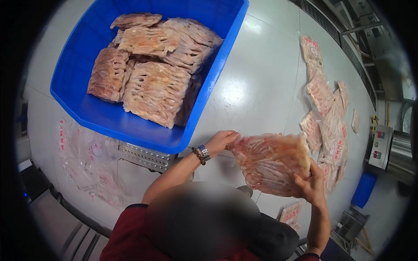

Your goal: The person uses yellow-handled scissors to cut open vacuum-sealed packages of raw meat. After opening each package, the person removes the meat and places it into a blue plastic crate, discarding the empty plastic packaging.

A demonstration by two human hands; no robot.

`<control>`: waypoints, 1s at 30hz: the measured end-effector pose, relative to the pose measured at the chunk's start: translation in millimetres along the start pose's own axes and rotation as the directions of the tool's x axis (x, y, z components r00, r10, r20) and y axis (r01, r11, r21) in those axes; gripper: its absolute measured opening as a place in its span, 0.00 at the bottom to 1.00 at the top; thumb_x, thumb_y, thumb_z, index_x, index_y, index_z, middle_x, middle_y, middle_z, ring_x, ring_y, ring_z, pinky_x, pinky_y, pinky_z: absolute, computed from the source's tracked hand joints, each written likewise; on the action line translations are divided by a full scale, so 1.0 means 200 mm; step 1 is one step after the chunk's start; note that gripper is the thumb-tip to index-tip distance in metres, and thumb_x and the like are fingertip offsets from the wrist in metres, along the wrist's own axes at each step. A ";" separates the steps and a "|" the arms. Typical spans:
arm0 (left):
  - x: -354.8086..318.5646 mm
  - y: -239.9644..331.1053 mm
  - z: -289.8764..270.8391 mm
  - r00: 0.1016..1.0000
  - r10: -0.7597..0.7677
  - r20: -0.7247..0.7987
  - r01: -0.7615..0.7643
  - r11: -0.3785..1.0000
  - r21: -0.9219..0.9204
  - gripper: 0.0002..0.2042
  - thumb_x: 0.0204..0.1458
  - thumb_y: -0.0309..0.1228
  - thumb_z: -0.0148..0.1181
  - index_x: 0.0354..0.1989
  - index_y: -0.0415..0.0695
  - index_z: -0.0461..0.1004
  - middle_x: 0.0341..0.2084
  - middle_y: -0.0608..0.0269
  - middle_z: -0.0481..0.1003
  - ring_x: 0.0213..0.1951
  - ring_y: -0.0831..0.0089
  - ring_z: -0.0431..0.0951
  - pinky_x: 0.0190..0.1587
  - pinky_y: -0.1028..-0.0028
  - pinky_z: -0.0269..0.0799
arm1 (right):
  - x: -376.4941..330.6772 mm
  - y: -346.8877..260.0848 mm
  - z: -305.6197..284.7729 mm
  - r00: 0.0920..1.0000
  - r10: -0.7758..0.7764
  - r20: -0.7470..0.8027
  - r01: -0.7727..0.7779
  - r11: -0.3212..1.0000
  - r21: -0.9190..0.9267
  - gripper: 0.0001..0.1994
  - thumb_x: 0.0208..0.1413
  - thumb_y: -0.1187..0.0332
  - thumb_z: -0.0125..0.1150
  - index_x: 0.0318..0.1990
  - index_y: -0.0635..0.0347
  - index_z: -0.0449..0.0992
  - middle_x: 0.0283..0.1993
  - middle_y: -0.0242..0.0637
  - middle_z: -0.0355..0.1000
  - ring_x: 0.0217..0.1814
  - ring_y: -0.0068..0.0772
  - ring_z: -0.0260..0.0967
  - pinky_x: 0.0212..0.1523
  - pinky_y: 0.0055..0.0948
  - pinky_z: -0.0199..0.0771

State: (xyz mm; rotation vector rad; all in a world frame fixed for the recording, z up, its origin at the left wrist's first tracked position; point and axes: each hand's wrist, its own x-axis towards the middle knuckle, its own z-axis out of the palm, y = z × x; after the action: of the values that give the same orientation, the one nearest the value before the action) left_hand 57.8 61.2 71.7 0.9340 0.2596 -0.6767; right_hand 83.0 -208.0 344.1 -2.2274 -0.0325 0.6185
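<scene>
Between my two hands is a flat frozen slab of meat (272, 163), pale pink and orange, made of long pieces packed side by side. My left hand (223, 141), with a watch and a beaded bracelet at the wrist, pinches its left corner. On the slab's right end my right hand (312, 182) is closed round the lower corner, thumb on the upper face. Ahead to the left stands a big blue bin (216, 71) with several similar unwrapped slabs (156, 91) piled inside. The held slab is apart from the bin, to its lower right.
Several bagged slabs (331, 124) lie on the tiled floor to the right, and another bagged slab (291, 212) is nearer me. Crumpled clear plastic bags (89, 158) lie at left. A perforated metal stand (146, 155) shows under the bin. Along the right is steel equipment with a control box (379, 147).
</scene>
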 end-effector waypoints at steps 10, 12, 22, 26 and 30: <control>0.05 -0.25 -0.26 0.876 -0.016 -0.482 -0.034 0.995 -0.094 0.12 0.67 0.36 0.50 0.38 0.41 0.74 0.27 0.66 0.76 0.28 0.75 0.77 0.30 0.73 0.72 | -0.12 0.13 -0.06 0.994 0.051 0.098 -0.069 0.981 0.183 0.25 0.47 0.61 0.76 0.50 0.65 0.75 0.44 0.32 0.76 0.44 0.24 0.72 0.46 0.28 0.74; -0.05 -0.29 -0.30 0.859 -0.051 -0.509 0.089 0.995 0.051 0.13 0.67 0.38 0.51 0.38 0.42 0.74 0.27 0.66 0.76 0.28 0.75 0.77 0.30 0.73 0.72 | -0.15 0.06 -0.11 0.997 0.063 -0.043 -0.047 0.954 0.295 0.29 0.47 0.64 0.75 0.56 0.66 0.72 0.49 0.36 0.75 0.47 0.28 0.74 0.48 0.31 0.76; -0.82 -0.28 -0.73 0.776 0.312 -0.548 0.164 0.738 0.654 0.13 0.58 0.38 0.61 0.48 0.46 0.77 0.38 0.60 0.80 0.42 0.63 0.79 0.47 0.63 0.75 | 0.51 -0.85 0.50 0.913 -0.377 0.156 0.217 0.773 0.596 0.17 0.59 0.68 0.65 0.52 0.69 0.74 0.46 0.39 0.77 0.47 0.28 0.76 0.48 0.30 0.77; -1.19 -0.35 -1.13 0.763 0.641 -0.085 0.213 -0.124 0.969 0.10 0.55 0.34 0.62 0.41 0.43 0.79 0.35 0.58 0.79 0.38 0.64 0.77 0.42 0.64 0.74 | 0.67 -0.79 0.63 0.801 -0.597 -0.041 0.583 0.764 0.274 0.14 0.59 0.71 0.65 0.50 0.67 0.75 0.43 0.41 0.77 0.43 0.29 0.76 0.38 0.29 0.80; -1.71 -0.26 -1.45 0.581 0.490 -0.650 0.687 0.134 0.715 0.05 0.53 0.27 0.59 0.36 0.40 0.75 0.31 0.57 0.77 0.30 0.62 0.76 0.33 0.63 0.75 | 0.60 -0.35 0.41 0.897 -0.437 0.069 0.423 0.893 0.154 0.15 0.58 0.72 0.64 0.52 0.65 0.75 0.44 0.44 0.77 0.42 0.33 0.77 0.33 0.29 0.79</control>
State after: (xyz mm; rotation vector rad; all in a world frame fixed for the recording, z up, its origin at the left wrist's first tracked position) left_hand -215.6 418.6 34.1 2.7324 0.7991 -0.4104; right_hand 163.7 -76.1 298.9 -1.9641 -0.5110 0.4690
